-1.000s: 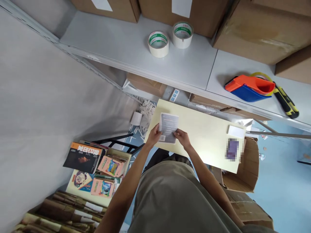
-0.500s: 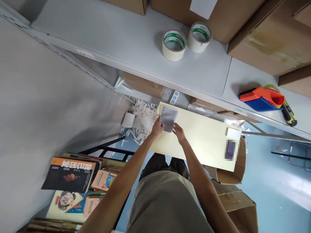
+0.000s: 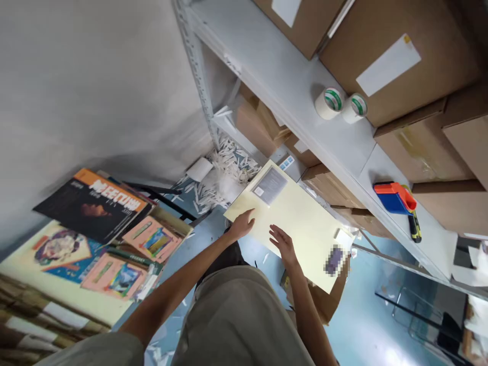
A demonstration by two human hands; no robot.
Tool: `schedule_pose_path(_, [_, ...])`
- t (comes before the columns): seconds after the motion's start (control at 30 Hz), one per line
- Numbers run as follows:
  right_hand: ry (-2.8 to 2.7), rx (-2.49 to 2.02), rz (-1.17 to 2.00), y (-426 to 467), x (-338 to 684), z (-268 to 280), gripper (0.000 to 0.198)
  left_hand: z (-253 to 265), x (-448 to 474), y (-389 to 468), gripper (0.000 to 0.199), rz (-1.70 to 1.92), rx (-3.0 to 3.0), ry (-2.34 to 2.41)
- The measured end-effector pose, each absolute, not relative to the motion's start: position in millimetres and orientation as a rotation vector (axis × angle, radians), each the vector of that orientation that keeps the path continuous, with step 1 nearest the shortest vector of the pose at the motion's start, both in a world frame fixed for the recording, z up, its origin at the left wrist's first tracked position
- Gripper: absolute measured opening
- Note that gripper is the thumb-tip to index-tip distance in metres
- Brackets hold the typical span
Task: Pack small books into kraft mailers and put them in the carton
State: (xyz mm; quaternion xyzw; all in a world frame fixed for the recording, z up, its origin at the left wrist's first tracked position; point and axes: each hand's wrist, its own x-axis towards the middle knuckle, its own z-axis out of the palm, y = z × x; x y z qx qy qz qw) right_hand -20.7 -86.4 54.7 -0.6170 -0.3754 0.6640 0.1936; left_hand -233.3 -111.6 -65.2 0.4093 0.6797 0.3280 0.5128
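A flat grey packet in clear plastic, with a small white label, (image 3: 270,186) lies on the far left part of the pale yellow tabletop (image 3: 301,229). My left hand (image 3: 242,223) is over the table's near left edge, below the packet and apart from it, fingers apart and holding nothing. To its right, my right hand (image 3: 282,243) hovers at the near edge with fingers spread, also holding nothing. A blurred-out dark rectangle (image 3: 334,260) and a small white box (image 3: 343,238) lie at the table's right end.
A grey shelf (image 3: 290,91) with cardboard boxes runs behind the table, bearing two tape rolls (image 3: 328,103) and a red-and-blue tape dispenser (image 3: 394,197). Magazines (image 3: 95,203) lie stacked at left. Paper strips (image 3: 232,160) litter the floor beyond the table's left end.
Both hands have let go of the packet and drawn back toward my body. The packet now lies flat on the table. My view has turned to the left.
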Motion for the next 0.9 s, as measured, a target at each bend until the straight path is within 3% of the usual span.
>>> schedule_pose_path(0.27, [-1.363,-1.471,1.888,-152,-18,76,0.059,-13,-222,-209,0.052,1.123,0.832,1.662])
schedule_pose_path(0.67, [-1.614,-1.133,2.248,-336,-78,82,0.065,62,-226,-507,0.062,1.650,0.379,1.863])
schedule_pose_path(0.9, [-1.785,-1.016,2.274,-411,-112,102,0.061,76,-271,-624,0.071,1.859,0.225,2.051])
